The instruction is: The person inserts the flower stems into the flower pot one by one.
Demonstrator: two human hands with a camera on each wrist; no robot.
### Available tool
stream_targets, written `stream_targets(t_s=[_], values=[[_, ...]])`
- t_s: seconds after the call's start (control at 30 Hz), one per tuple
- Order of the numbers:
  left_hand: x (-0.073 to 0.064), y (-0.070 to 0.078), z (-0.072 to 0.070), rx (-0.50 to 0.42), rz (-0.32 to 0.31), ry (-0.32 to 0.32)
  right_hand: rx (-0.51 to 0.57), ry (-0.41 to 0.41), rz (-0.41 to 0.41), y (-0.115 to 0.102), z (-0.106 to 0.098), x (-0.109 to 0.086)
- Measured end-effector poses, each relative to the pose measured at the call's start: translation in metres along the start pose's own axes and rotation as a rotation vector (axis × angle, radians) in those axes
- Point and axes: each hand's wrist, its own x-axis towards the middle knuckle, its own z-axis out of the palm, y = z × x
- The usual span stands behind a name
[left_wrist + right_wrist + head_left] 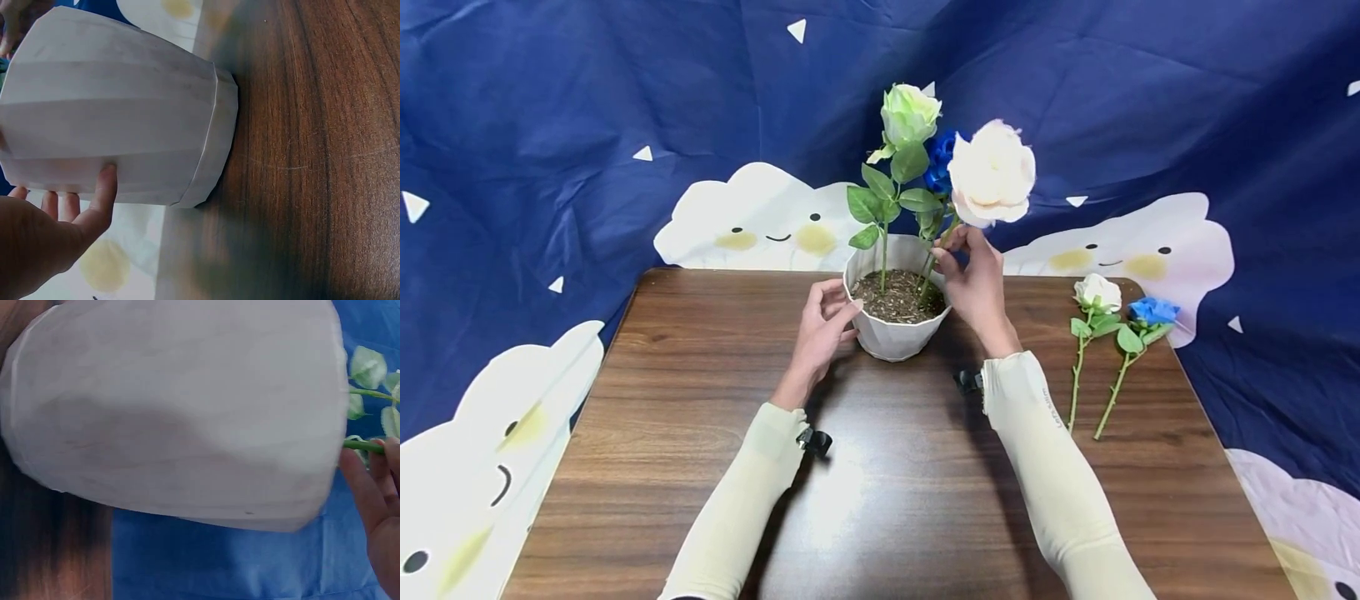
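A white faceted flowerpot (pixel 895 337) filled with brown soil stands at the table's far side. My left hand (pixel 826 333) rests against the pot's left side; in the left wrist view, its fingers (pixel 105 190) touch the wall. With fingers and thumb, my right hand (pixel 976 279) pinches the green stem (pixel 362 445) of a pale pink-white rose (pixel 992 173) above the pot's right rim. The stem runs down toward the soil. A pale green rose (pixel 910 114) stands upright in the pot, and a blue rose (pixel 938 162) is partly hidden behind the pale one.
On the brown wooden table (pixel 715 467), a white rose (pixel 1097 293) and another blue rose (pixel 1153 311) lie at the right with stems toward me. A dark blue cloth (pixel 625 83) with smiling clouds hangs behind the table.
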Motion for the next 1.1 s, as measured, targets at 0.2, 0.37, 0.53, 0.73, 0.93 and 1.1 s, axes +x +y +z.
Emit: stream_targets(t_s=[0.2,0.37,0.53,0.73,0.93,1.1], values=[[0.001,0.001,-0.001,-0.01,-0.007,-0.011,-0.018,0.044,0.003,0.021,0.005,-0.006],[0.001,0.001,-0.002,-0.01,0.002,-0.01,-0.046,0.044,-0.009,0.045,0.01,-0.008],[0.002,0.0,-0.001,-0.008,-0.006,-0.015,-0.059,0.044,-0.031,0.054,0.013,-0.012],[0.001,-0.001,0.001,0.017,-0.006,-0.007,-0.104,0.02,-0.035,0.06,0.015,-0.015],[0.001,-0.002,0.002,0.007,-0.008,-0.008,-0.161,0.008,-0.024,0.065,0.012,-0.014],[0.001,0.002,-0.002,0.015,-0.008,0.004,-0.164,0.016,0.004,0.068,0.008,-0.013]])
